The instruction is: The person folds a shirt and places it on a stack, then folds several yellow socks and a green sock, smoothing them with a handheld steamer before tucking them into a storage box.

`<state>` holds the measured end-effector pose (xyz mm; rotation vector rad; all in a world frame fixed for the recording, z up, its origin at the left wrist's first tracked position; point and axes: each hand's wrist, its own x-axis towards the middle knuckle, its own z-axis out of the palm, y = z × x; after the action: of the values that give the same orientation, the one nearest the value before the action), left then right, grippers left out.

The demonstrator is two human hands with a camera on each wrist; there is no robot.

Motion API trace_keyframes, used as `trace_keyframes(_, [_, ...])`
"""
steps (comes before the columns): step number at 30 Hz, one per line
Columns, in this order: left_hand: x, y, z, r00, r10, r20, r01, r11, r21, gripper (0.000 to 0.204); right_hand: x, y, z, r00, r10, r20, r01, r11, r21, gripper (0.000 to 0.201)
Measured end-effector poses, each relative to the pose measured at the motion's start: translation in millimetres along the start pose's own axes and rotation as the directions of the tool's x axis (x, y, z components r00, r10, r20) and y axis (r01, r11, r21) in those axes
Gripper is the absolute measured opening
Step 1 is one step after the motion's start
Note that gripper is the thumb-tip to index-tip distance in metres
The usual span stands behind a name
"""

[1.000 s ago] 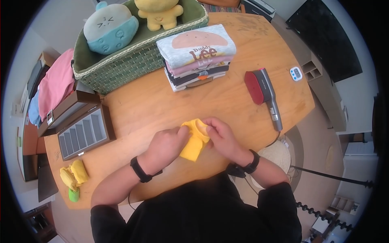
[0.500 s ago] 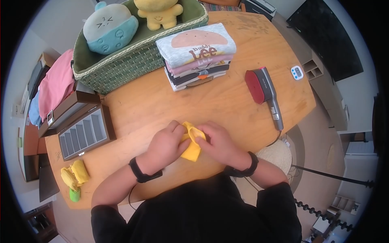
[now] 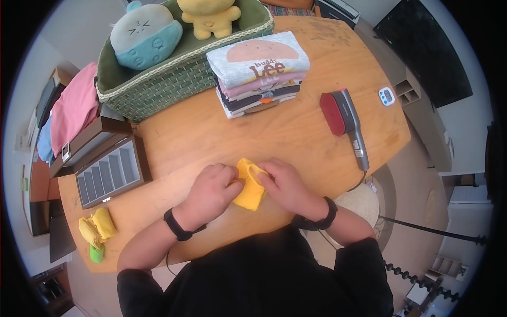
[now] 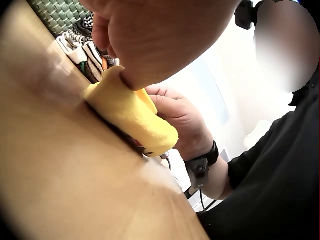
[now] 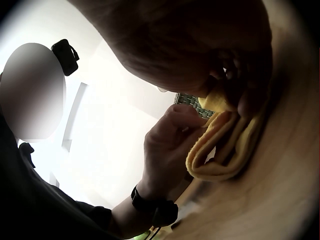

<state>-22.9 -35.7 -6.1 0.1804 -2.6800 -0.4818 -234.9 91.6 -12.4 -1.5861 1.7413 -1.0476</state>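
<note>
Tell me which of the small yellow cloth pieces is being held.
The yellow cloth gripped by the left hand and right hand. The other yellow pieces lie at the left end of the wooden table, beside a small green bundle.

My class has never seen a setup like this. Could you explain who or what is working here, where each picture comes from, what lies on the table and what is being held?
No machine is at work: a person uses two bare hands. The wide picture comes from a head camera looking down; the two close ones come from the left wrist camera and the right wrist camera.

The left hand and right hand hold yellow cloth between them. On the wooden table are a green basket with two soft toys inside, folded clothes, a red and grey appliance, a small white device, a divided box, and more yellow cloth beside something green.
</note>
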Motion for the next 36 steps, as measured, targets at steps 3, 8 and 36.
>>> trace_keyframes(3, [0.7,-1.3,2.7,0.999,0.033,-0.010,-0.033,0.999,-0.037,0.015,-0.8,2.2,0.1,1.000,0.004,-0.006,-0.004,1.000,-0.009,0.019])
trace_keyframes(8, [-0.3,-0.8,4.5,0.998,0.055,-0.035,-0.060,0.985,-0.164,0.016,0.8,-0.3,-3.5,0.992,0.095,0.077,-0.097,0.995,0.009,0.020])
trace_keyframes(36, [-5.7,2.8,-6.0,0.979,-0.157,0.128,0.196,0.891,-0.409,0.013,-4.1,0.8,-0.9,0.985,-0.106,0.137,0.102,0.994,0.036,0.020])
